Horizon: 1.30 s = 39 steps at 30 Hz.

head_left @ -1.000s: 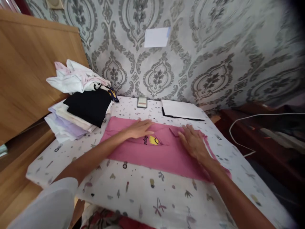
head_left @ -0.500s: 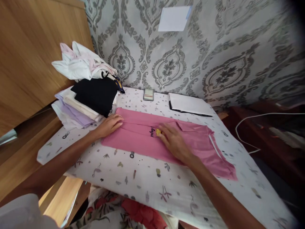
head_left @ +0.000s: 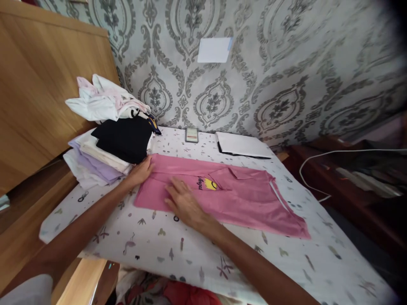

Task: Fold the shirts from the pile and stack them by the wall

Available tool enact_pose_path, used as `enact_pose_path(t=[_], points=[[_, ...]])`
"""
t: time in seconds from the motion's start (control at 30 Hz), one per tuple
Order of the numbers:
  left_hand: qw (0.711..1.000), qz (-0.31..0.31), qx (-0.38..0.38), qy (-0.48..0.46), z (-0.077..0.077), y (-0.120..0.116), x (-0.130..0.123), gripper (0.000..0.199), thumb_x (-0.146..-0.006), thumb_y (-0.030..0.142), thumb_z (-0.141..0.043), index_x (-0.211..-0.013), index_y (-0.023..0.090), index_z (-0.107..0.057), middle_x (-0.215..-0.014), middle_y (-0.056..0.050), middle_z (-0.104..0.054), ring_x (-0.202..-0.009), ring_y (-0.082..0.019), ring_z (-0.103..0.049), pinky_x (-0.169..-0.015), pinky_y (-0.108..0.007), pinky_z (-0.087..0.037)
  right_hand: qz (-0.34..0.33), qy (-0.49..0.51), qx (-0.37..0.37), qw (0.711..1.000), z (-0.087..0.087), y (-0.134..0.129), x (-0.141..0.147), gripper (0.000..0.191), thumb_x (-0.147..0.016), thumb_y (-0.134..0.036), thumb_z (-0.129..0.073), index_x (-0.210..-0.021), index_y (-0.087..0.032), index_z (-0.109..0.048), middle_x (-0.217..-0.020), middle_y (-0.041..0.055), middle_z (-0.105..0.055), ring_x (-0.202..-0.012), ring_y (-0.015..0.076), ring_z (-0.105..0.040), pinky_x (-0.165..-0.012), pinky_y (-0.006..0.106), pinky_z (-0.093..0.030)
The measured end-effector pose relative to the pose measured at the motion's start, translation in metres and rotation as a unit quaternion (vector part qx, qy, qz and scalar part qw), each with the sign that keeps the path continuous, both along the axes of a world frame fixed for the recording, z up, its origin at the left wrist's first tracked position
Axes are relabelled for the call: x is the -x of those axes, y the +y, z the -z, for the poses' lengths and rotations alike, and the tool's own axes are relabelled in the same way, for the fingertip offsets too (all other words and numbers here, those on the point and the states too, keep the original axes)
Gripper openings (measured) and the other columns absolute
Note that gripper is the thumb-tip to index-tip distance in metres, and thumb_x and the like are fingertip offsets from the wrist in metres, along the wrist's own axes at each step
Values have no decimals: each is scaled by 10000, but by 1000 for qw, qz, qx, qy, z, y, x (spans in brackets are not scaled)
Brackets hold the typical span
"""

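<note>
A pink garment (head_left: 251, 203) lies lengthwise on a white printed cloth, folded into a long strip. It bears black lettering and a yellow patch, with a white-edged opening at its right end. My left hand (head_left: 143, 170) rests at the garment's left end, fingers stretched over the edge beside the stacked clothes. My right hand (head_left: 186, 205) lies palm down on the pink fabric, left of the lettering, its fingers spread and slightly blurred. Neither hand shows anything lifted in it.
Folded clothes (head_left: 124, 137), black, lilac and white, are stacked at the left against a wooden cabinet (head_left: 54, 63). A small blurred box (head_left: 191, 134) and a white flat folder (head_left: 243, 144) stand near the wall. A white cable (head_left: 349, 151) runs at the right.
My right hand has slid left across the pink garment, uncovering the yellow patch. My left hand has shifted to the garment's far left corner. The view has tilted up a little.
</note>
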<state>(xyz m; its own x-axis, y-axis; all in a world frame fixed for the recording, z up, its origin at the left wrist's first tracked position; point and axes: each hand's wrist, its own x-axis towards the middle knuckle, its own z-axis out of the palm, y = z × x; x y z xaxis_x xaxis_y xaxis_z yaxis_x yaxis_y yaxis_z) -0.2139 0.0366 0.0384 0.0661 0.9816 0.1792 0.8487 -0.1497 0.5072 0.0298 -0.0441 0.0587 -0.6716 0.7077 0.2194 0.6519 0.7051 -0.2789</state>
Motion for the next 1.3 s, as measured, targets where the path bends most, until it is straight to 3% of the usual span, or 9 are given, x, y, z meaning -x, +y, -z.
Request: enact_pose_path(t=[0.17,0.3,0.5,0.6,0.77,0.9,1.03,1.17,1.3], points=[[998,-49,3,-30,4,59,-13,319,-887,192,-465,-1189,158,-560,-1225,-135,-599,-1201,-245,-559,-1077,-353,-407,-52,-14,13,998,-7,-28,55,336,-931,-419,-644,-1127,-146,-642,-1178,156,-619,-1124,303,-558,-911,456,-517],[998,-65,21,-9,6,82,-13,330,-835,126,-499,-1152,139,-591,-1144,-132,-604,-1135,-252,-569,-1036,-354,-420,-43,-12,59,997,-12,-29,68,329,-967,-418,-586,-1155,-149,-607,-1130,130,-623,-1040,279,-590,-814,397,-525],[998,-45,38,38,4,77,-11,322,-792,77,-503,-1079,166,-619,-1150,-100,-602,-1145,-218,-519,-1035,-318,-408,61,-11,152,986,-26,6,73,255,-998,-207,-433,-1187,-144,-593,-1146,134,-649,-904,237,-662,-751,350,-511],[996,-51,53,55,0,74,-14,293,-806,89,-502,-1064,146,-627,-1221,-124,-567,-1138,-209,-529,-1023,-289,-416,50,-2,165,985,-33,7,81,303,-981,-324,-515,-1222,-149,-567,-1148,139,-660,-950,258,-671,-788,366,-524],[990,-78,87,74,-8,76,-19,279,-806,133,-542,-1077,137,-609,-1230,-135,-555,-1107,-231,-576,-966,-289,-459,32,-57,124,990,-35,-13,101,602,-830,-516,-719,-1261,-143,-524,-1219,198,-630,-1063,345,-644,-823,477,-555],[989,-86,92,83,-14,74,-21,263,-764,151,-617,-1026,144,-591,-1233,-143,-537,-1102,-255,-595,-936,-292,-473,3,-78,82,994,-33,-19,113,455,-899,-347,-642,-1284,-128,-539,-1163,203,-657,-977,323,-673,-749,469,-580],[990,-72,79,90,-22,68,-24,210,-778,136,-598,-982,184,-579,-1048,-99,-616,-1005,-243,-613,-867,-299,-483,-26,-119,55,991,-41,-17,115,329,-850,-57,-588,-1172,-92,-650,-1093,192,-697,-941,268,-688,-742,379,-583],[994,-47,46,89,-35,61,-30,278,-786,110,-548,-1048,193,-586,-860,-50,-635,-870,-224,-616,-790,-297,-473,-13,-99,104,990,-52,-11,106,226,-835,-63,-580,-990,-111,-739,-1034,149,-726,-846,252,-693,-690,344,-566],[1000,6,7,29,-55,56,-42,458,-741,107,-544,-1178,226,-611,-647,38,-543,-674,-186,-578,-669,-274,-451,51,49,149,986,-51,-5,76,246,-864,-123,-527,-932,-156,-761,-1040,106,-724,-818,212,-682,-725,322,-543]])
